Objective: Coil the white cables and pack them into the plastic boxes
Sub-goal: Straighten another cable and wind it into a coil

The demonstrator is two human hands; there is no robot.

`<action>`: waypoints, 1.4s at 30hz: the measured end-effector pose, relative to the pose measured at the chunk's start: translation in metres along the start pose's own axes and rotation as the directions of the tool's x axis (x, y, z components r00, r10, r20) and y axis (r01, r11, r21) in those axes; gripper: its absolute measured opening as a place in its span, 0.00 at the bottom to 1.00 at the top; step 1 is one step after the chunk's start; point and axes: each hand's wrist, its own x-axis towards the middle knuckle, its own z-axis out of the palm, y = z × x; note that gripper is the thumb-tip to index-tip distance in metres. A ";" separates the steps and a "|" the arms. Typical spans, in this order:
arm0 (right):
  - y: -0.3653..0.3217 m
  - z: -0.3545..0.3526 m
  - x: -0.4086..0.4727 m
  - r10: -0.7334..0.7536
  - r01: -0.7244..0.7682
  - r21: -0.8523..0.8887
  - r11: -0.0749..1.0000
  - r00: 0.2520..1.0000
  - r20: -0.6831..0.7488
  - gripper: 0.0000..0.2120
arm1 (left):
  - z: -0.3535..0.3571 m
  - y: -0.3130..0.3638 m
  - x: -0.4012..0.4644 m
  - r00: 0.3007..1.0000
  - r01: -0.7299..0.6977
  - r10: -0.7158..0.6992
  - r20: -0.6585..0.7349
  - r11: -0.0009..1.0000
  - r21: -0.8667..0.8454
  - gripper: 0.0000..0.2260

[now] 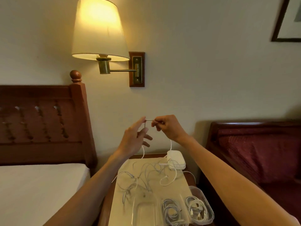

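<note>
Above the cream-topped wooden nightstand (151, 185), the left hand (135, 139) and right hand (169, 128) each pinch a thin white cable (149, 119), bent between them. Three clear plastic boxes (203, 207) sit at the nightstand's near edge; two apparently hold coils.

A single wide-angle view from the person's head looks forward and slightly down, taking in far more wall than tabletop. Both forearms rise from the bottom corners and meet near the frame's middle, where the left hand (132, 139) and right hand (169, 128) sit at arm's length. The nightstand (184, 180) lies below the hands, close to the lens (its near edge is cut off). The lamp (99, 30) hangs above and to their left.
</note>
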 end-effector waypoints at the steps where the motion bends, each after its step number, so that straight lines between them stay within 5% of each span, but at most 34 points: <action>1: -0.003 -0.002 -0.001 -0.015 0.015 -0.018 1.000 1.000 0.004 0.08 | 0.000 0.000 0.003 1.000 -0.021 0.021 -0.010 0.998 0.052 0.20; 9: -0.011 -0.001 -0.025 -0.074 0.075 0.022 0.997 0.997 -0.021 0.09 | -0.013 0.012 0.016 0.946 -0.256 0.312 -0.093 0.890 0.377 0.04; 19: 0.015 0.007 -0.050 0.103 -0.097 0.099 0.990 0.993 -0.056 0.12 | -0.079 0.019 0.000 0.823 -0.212 0.435 -0.365 0.831 0.514 0.04; 23: 0.018 -0.007 -0.051 0.216 -0.210 0.103 0.972 0.975 -0.054 0.13 | -0.104 0.011 -0.002 0.820 -0.052 0.336 -0.464 0.851 0.523 0.05; 27: -0.006 -0.018 -0.034 0.219 -0.207 0.093 0.974 0.964 -0.149 0.12 | -0.098 0.002 -0.002 0.947 0.271 -0.135 -0.293 0.825 0.496 0.14; 31: -0.047 -0.021 -0.017 0.018 -0.017 0.014 1.000 0.995 -0.098 0.11 | -0.052 0.041 -0.009 0.995 -0.053 0.076 -0.065 0.950 0.306 0.21; 33: -0.060 -0.024 -0.014 -0.038 0.037 -0.018 0.999 0.996 -0.082 0.10 | -0.032 0.054 -0.010 0.995 -0.100 0.094 0.042 0.979 0.180 0.18; 38: -0.070 -0.032 -0.026 -0.083 0.081 0.043 0.996 0.996 0.028 0.12 | -0.031 0.050 -0.001 0.938 -0.289 0.340 -0.067 0.873 0.392 0.09; 42: -0.054 -0.039 -0.043 0.076 -0.087 0.262 0.961 0.996 0.054 0.17 | -0.056 0.049 0.004 0.886 -0.300 0.424 -0.188 0.833 0.465 0.08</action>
